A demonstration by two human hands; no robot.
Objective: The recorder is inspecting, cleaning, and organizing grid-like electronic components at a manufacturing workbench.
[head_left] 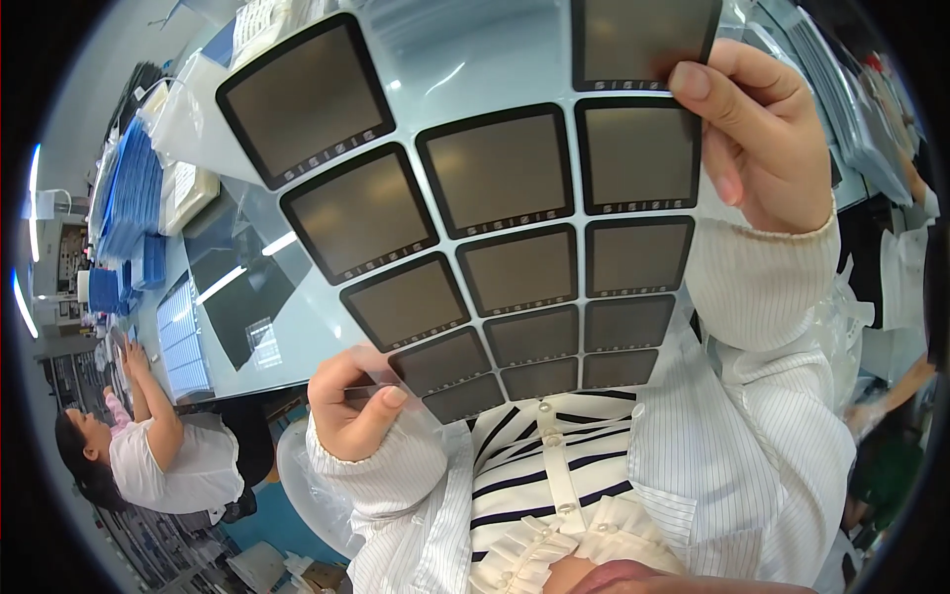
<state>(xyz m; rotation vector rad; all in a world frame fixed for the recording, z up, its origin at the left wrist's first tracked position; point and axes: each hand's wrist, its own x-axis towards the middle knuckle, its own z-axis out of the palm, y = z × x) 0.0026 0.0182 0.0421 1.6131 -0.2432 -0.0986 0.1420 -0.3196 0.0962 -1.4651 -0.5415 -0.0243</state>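
Held up in front of me is a clear plastic sheet [445,233] carrying rows of dark grey rectangular panels [495,158] with black borders and a row of small printed marks along one edge. Between the top left panel and the top right panel, a pale surface shows through. My left hand [356,401] pinches the sheet's lower left edge between thumb and fingers. Up at the top right, my right hand [767,129] grips the other side, its thumb lying on the corner of a dark panel and the fingers behind.
A pale table [307,342] lies beyond the sheet, with a dark glossy sheet [242,297] on it. Stacked blue trays [129,198] and plastic-wrapped packs [193,193] stand at the left. Another person [168,455] sits at the table's left side. More flat stacks [841,109] are at the right.
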